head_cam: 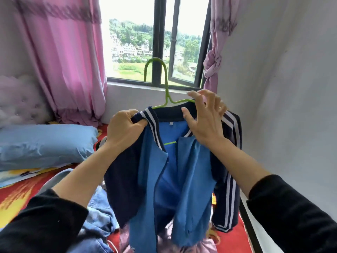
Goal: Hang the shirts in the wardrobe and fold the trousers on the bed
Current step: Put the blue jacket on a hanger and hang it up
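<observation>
A bed [229, 240] with a red patterned cover sits under a window [158, 42] framed by pink curtains [67, 61]; a blue pillow [45, 143] lies beside a tufted headboard [18, 99]; crumpled denim trousers [98, 216] lie on the cover; above them, a blue-and-navy striped shirt [182, 179] hangs on a green hanger [165, 84]; the left hand [124, 128] grips its collar; the right hand [206, 121], fingers spread, rests at the other shoulder.

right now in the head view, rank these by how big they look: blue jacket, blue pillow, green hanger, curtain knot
1. blue jacket, though it is nearest the camera
2. blue pillow
3. green hanger and curtain knot: unsure, hanger thin and partly hidden
</observation>
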Demonstrator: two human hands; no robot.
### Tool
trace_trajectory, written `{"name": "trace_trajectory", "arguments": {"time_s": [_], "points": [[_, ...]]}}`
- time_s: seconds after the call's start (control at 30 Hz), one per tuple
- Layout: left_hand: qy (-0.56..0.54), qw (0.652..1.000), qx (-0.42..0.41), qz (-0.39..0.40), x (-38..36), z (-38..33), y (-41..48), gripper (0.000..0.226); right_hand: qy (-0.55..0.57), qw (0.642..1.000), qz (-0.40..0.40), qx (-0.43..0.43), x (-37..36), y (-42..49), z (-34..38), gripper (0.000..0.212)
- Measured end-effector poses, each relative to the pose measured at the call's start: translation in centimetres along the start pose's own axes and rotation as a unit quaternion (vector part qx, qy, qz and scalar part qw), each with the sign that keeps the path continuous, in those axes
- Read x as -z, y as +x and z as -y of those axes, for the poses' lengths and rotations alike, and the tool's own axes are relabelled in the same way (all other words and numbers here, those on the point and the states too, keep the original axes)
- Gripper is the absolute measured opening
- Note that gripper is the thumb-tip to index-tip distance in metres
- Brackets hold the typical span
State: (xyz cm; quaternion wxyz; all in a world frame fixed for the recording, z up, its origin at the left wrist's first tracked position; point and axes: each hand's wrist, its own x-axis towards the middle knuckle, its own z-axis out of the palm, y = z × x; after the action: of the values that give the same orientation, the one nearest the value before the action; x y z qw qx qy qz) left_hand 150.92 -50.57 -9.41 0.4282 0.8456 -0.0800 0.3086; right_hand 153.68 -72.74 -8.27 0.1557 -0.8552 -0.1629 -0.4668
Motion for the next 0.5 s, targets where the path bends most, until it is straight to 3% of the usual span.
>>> {"name": "trace_trajectory", "arguments": {"time_s": [0.13, 0.27, 0.5], "points": [[0.062, 0.997, -0.017, -0.05, 3.6, -3.3, 0.5, 0.04, 0.073, 0.994, 0.024, 0.074, 2.1, 3.9, 2.8, 0.024], [0.109, 0.992, 0.012, -0.063, 7.9, -5.3, -0.3, 0.032, 0.139, 0.984, 0.066, 0.085, 3.7, 5.5, 5.0, 0.018], [0.201, 0.972, 0.033, -0.12, 16.9, -5.7, -4.9, 0.021, 0.225, 0.968, 0.097, 0.059, 4.6, 6.9, 12.0, 0.047]]}}
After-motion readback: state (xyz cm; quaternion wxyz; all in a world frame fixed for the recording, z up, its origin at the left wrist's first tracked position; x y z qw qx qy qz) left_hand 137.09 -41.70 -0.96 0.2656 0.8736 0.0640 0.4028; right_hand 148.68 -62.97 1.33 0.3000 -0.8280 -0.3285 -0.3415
